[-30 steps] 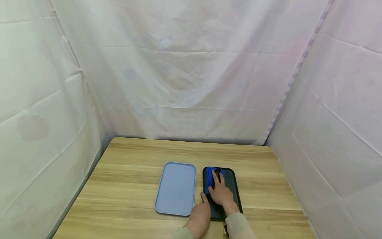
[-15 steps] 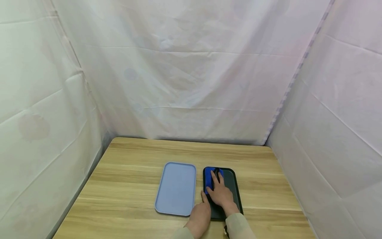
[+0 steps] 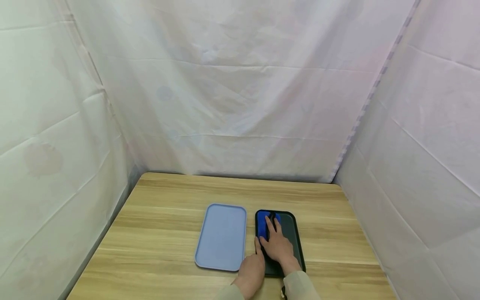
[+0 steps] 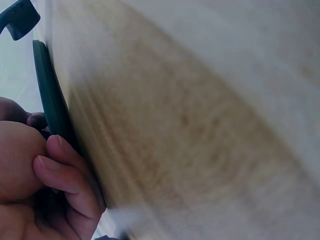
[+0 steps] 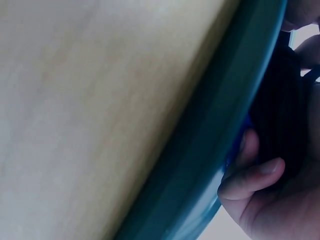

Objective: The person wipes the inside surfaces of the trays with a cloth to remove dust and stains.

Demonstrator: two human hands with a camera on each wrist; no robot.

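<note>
On the dark green tray [image 3: 296, 250] lies a flat blue thing with a black band [image 3: 262, 223], along the tray's left side; its kind does not show. My right hand [image 3: 279, 246] rests on it, two fingers spread forward over the blue and black and the thumb to the left. In the right wrist view, other fingers [image 5: 250, 182] bend at the tray's rim. My left hand [image 3: 252, 268] reaches a straight index finger to the tray's left edge, beside the blue thing's lower end. Its other fingers [image 4: 70, 185] curl beneath, as the left wrist view shows.
A light blue tray [image 3: 221, 237] lies left of the dark one, a narrow gap between them. Both are on a wood-grain table [image 3: 161, 233]. Pale curtains [image 3: 232, 104] hang behind and at both sides. A small dark item [image 3: 283, 291] shows by the right sleeve.
My left index finger has slid slightly forward along the tray's edge. The blue thing and my right fingers have shifted a little left and toward me. The trays have hardly moved.
</note>
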